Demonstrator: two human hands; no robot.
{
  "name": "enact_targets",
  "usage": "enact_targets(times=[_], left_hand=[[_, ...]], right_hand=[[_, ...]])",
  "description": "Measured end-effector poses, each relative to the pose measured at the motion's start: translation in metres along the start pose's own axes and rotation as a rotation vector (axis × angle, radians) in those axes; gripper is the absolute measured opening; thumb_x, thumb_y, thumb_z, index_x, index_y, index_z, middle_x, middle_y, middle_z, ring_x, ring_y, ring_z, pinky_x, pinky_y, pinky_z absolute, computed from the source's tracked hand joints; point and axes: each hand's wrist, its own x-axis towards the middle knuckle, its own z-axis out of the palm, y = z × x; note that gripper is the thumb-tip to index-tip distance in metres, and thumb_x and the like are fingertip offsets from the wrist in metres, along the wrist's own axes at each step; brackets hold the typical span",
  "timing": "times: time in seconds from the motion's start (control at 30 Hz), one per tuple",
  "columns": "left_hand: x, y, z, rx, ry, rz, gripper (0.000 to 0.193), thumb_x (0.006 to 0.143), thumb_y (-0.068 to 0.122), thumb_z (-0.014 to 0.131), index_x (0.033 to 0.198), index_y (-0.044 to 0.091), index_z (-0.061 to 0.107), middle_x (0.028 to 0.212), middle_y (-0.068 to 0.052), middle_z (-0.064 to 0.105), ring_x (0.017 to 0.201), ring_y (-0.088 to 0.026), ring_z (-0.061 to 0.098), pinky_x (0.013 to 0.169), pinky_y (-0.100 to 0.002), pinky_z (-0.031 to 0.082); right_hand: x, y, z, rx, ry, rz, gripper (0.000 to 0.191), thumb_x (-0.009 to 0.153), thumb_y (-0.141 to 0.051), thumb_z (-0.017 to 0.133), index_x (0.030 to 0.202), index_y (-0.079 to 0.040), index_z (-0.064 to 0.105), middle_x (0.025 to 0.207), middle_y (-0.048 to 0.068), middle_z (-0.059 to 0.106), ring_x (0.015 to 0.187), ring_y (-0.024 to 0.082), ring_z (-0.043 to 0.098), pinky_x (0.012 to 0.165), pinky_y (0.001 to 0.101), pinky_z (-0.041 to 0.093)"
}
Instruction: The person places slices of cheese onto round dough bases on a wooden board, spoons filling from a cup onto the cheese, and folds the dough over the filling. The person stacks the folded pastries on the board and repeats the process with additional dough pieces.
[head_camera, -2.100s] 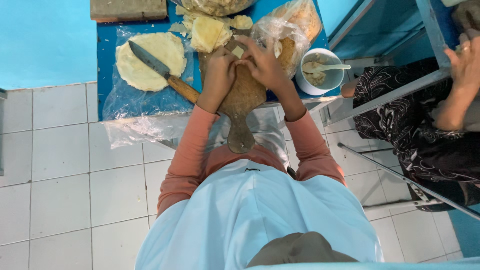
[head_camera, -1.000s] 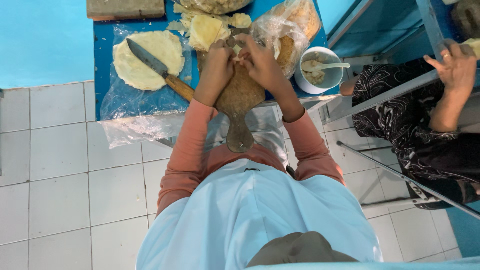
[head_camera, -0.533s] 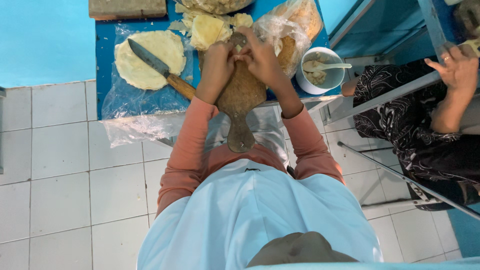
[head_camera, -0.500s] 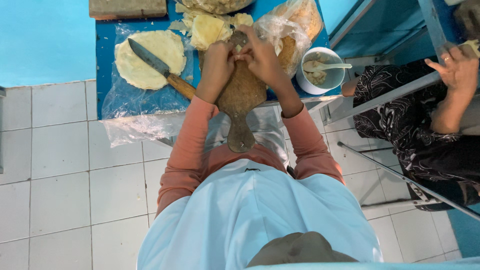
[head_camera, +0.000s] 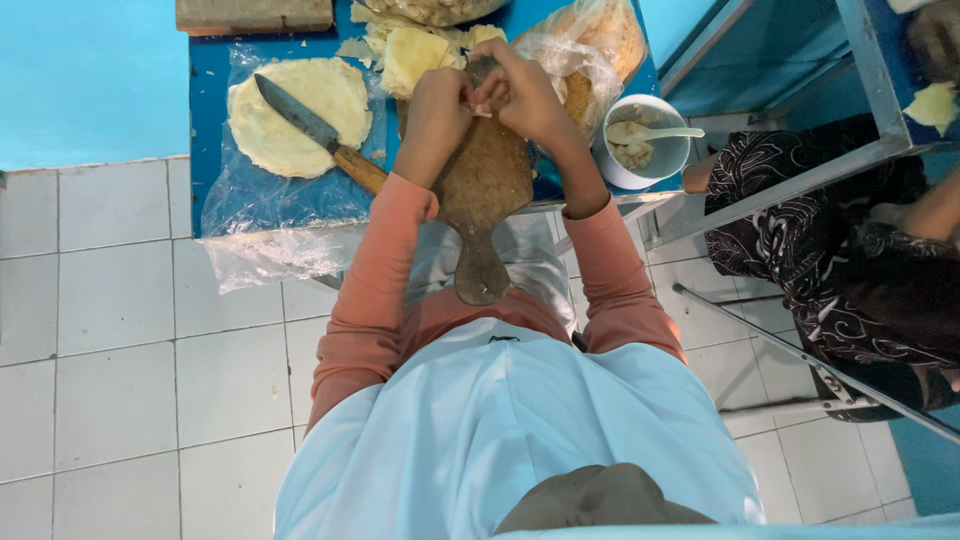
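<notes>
I see my left hand and right hand raised together over the far end of the wooden cutting board, fingers pinching a small pale dough piece between them.

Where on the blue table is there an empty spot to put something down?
Not much. A bare blue strip runs along the table's left edge beside the plastic sheet. The round dough with the knife, the wooden board, both hands, the bag and the white bowl crowd the rest.
</notes>
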Motion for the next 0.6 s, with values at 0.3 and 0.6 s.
enact_targets(times=[0.3,0.6], left_hand=[[0.007,-0.008,0.011,0.075,0.063,0.013,0.004,0.069,0.000,0.076,0.072,-0.001,0.073,0.074,-0.027,0.067,0.074,-0.046,0.066,0.068,-0.053,0.053],[0.004,-0.005,0.006,-0.078,0.063,-0.014,0.018,0.076,-0.002,0.076,0.085,-0.008,0.061,0.079,-0.026,0.068,0.079,-0.047,0.066,0.067,-0.053,0.052]], right_hand=[[-0.008,-0.014,0.013,-0.297,0.168,-0.133,0.065,0.078,0.020,0.058,0.137,-0.007,0.051,0.096,0.016,0.066,0.090,0.028,0.072,0.077,0.0349,0.056],[-0.023,-0.025,0.032,-0.705,0.303,-0.153,0.070,0.080,-0.002,0.080,0.143,-0.013,0.051,0.105,0.013,0.067,0.102,0.037,0.057,0.091,0.0471,0.042]])
